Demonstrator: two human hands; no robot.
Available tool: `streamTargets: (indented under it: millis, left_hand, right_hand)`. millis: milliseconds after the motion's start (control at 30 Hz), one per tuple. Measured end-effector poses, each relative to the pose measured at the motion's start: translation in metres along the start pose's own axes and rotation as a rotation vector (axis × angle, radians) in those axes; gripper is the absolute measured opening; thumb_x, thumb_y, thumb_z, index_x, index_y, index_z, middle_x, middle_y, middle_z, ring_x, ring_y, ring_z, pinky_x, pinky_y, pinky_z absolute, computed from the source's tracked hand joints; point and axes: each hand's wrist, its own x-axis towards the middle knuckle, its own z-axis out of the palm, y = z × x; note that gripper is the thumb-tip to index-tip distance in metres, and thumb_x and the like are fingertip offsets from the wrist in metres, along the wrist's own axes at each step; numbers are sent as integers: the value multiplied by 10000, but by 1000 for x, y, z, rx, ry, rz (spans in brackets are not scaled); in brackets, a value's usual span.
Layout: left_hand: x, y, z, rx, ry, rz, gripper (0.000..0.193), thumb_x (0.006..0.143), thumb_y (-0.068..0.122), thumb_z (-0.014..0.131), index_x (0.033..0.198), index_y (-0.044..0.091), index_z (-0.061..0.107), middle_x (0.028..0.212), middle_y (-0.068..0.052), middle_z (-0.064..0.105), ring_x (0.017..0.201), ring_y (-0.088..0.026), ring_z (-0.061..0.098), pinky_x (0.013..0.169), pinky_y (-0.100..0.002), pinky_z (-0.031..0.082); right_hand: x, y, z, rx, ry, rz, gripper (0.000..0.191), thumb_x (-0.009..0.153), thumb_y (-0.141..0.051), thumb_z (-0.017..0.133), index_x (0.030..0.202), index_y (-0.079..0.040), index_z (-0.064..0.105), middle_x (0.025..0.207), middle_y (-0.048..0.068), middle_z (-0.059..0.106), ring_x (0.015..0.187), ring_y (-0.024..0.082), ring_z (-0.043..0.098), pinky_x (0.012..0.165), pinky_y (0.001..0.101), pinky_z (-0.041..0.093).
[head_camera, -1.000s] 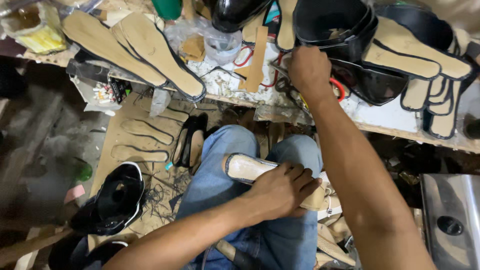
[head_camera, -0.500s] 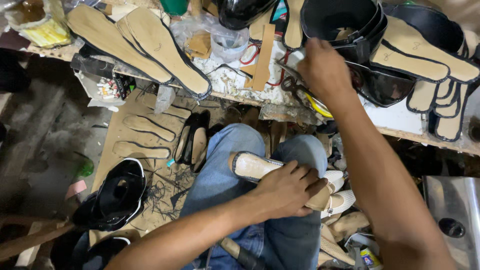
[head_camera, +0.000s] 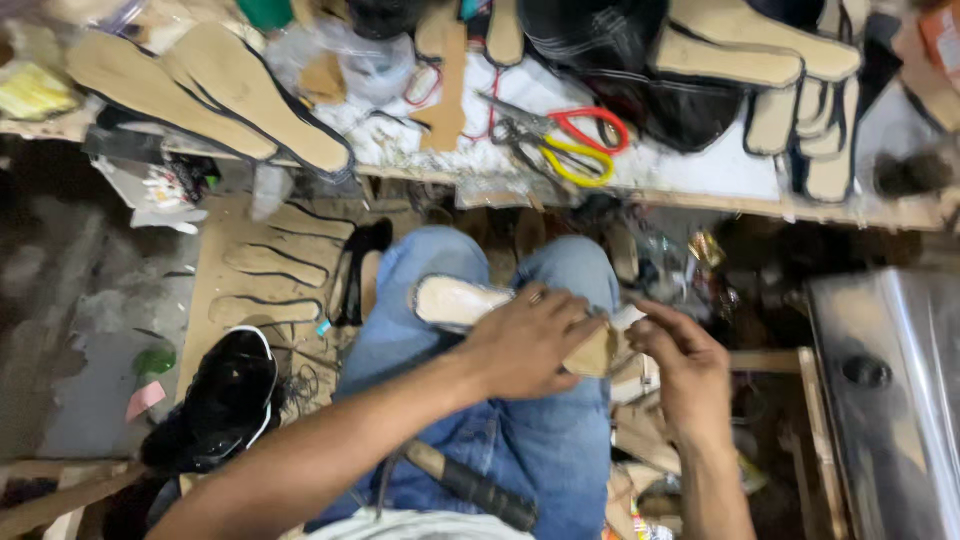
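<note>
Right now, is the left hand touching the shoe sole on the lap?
Touching. The head view shows the left hand pressed flat on the shoe sole, fingers covering its right end.

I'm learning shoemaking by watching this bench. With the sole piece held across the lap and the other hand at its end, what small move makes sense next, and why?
Probably pinch the near end of the pale sole piece with the right hand. The left hand already presses it flat across the knees, and the right fingertips sit at its tan end, seemingly empty. The scissors lie untouched on the bench.
</note>
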Motion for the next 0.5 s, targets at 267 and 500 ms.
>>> streamTargets:
  millis: [267, 500]
  left_hand:
    - [9, 13, -8, -118, -18, -19, 847, 749, 434, 794, 1417, 14, 485, 1320, -153, 609, 1237, -316, 541, 1010, -465, 397]
    - [8, 13, -12, -269, 8, -149, 366, 877, 353, 741, 1167, 145, 663, 1302, -66, 678, 1204, -272, 623, 976, -430, 426]
  right_hand:
    - [-39, 31, -3, 44, -175, -51, 275, 1029, -114, 569, 1257, -21, 692, 1072, 8, 724, 927, 105, 624, 877, 263, 519]
    - [-38, 20, 12, 27, -166, -128, 289, 1024, -61, 564, 1304, -26, 500, 962, 31, 624, 896, 85, 591, 799, 237, 491]
